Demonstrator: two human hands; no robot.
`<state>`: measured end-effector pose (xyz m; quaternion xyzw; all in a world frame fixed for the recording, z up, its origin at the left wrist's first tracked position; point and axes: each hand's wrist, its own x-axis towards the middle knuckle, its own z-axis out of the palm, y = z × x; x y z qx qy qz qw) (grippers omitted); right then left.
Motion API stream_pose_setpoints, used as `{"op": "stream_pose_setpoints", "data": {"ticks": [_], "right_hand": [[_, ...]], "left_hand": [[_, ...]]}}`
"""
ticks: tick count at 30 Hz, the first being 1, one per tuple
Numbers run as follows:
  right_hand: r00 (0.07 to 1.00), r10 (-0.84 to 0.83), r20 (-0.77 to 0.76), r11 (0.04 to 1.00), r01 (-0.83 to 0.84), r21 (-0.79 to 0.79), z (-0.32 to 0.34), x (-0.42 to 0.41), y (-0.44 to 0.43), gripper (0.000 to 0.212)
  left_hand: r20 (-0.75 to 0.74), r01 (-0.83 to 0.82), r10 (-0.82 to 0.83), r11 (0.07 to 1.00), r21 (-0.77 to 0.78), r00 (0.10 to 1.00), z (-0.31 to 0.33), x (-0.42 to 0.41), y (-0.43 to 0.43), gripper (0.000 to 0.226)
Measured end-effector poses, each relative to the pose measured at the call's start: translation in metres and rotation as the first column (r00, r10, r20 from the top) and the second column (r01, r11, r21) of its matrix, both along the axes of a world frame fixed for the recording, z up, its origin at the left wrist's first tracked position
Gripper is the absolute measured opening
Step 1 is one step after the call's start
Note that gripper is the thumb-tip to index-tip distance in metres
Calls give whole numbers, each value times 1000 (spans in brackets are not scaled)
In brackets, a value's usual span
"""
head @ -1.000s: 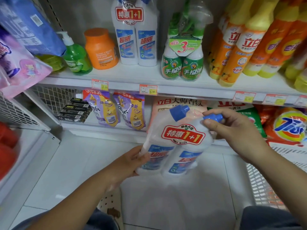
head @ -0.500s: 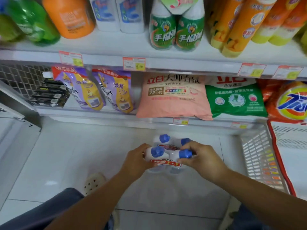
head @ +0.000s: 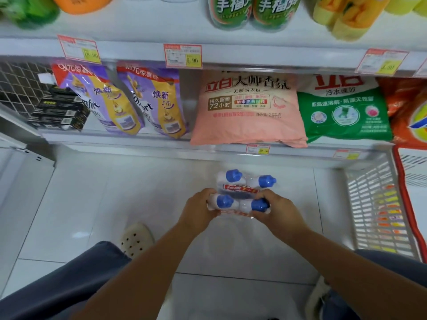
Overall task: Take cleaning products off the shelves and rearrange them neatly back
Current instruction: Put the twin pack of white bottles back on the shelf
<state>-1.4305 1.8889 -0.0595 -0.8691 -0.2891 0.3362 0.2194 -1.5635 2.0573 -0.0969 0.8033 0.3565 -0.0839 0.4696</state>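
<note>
Low over the white tiled floor I hold a twin pack of white cleaner bottles with blue caps point(head: 240, 205). My left hand point(head: 196, 210) grips its left bottle neck and my right hand point(head: 276, 210) grips the right one. A second twin pack of the same bottles point(head: 245, 181) stands on the floor just behind it, touching or nearly so. The bottles' lower bodies are hidden beneath the caps and my hands.
The lower shelf point(head: 138, 138) holds black boxes point(head: 57, 109), two purple softener pouches point(head: 129, 100), a pink detergent bag point(head: 247, 109), a green bag point(head: 342, 109) and an orange bag point(head: 409, 112). A white plastic basket point(head: 379, 204) stands at the right. My foot in a pale clog point(head: 136, 239) is on the floor at the left.
I carried the twin pack from chest height down to the floor beside the other pack, and my view tilted downward. Both hands moved onto the bottle necks.
</note>
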Motion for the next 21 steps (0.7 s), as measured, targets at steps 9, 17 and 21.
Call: {"op": "stream_pose_setpoints", "data": {"ticks": [9,17,21], "right_hand": [[971,-229,63,819,157,552,108,10,57,14],[972,-117,204,644,-82,761,204,60,235,35],[972,-139,191,603,-70,794,224,92,307,54]], "left_hand": [[275,-170,109,963,208,955,138,5,112,31],[387,-244,-135,579,778,912,194,41,245,75],[187,-88,-133,537,839,973,181,55,275,79]]}}
